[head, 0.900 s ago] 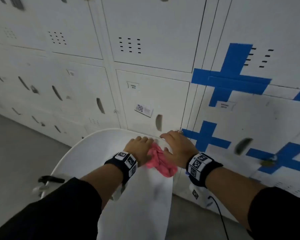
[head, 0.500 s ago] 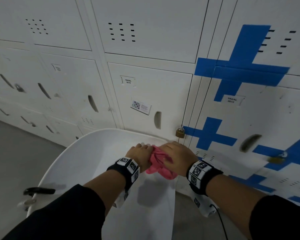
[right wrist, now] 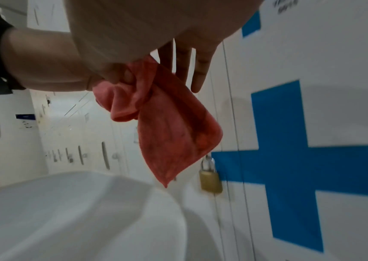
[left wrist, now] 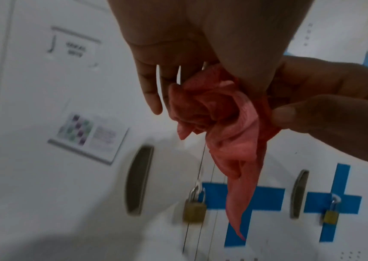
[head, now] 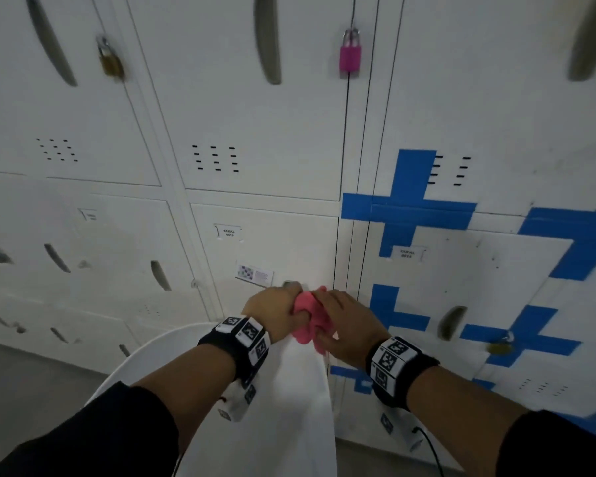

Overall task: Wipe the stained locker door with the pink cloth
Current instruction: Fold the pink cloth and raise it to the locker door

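Note:
The crumpled pink cloth (head: 307, 316) hangs in the air between both hands, in front of the white lockers. My left hand (head: 272, 311) grips its left side; in the left wrist view the cloth (left wrist: 218, 123) bunches under the thumb, and a corner dangles down. My right hand (head: 344, 321) pinches the right side with its thumb, and in the right wrist view its fingers (right wrist: 189, 61) point straight down behind the cloth (right wrist: 171, 123). The speckled locker door (head: 479, 280), marked with blue tape, stands just right of the hands.
A white plastic chair (head: 289, 418) sits directly below the hands, against the lockers. A brass padlock (left wrist: 194, 211) hangs under the cloth and a pink padlock (head: 350, 58) higher up. Blue tape crosses (head: 413, 208) cover the right-hand doors. Grey floor lies at the left.
Both hands have lifted the cloth off the chair, and it now hangs free. The head view has tilted up, so higher lockers show.

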Tool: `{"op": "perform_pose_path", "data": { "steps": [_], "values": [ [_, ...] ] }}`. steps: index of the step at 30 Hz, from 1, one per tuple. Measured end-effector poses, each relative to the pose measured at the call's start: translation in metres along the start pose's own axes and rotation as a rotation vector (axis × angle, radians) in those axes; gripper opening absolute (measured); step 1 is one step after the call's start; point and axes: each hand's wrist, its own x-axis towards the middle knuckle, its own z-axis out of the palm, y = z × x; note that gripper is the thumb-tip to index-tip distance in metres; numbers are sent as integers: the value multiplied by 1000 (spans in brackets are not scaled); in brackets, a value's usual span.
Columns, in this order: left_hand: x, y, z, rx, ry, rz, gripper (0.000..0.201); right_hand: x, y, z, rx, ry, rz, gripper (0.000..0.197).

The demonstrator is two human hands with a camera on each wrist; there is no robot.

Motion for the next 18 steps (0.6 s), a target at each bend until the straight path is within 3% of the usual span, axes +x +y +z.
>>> {"op": "perform_pose_path", "data": {
  "steps": [2, 9, 18],
  "values": [
    [7, 14, -23, -15, 49, 63, 27, 3, -2, -23, 4, 53, 8, 56],
    [27, 84, -98, -25, 234, 248, 26, 12, -4, -112, -50, 278, 31, 81],
    [38, 171, -186, -57, 411, 398, 19, 23, -15, -235, -65, 442, -72, 73]
  ]
}}
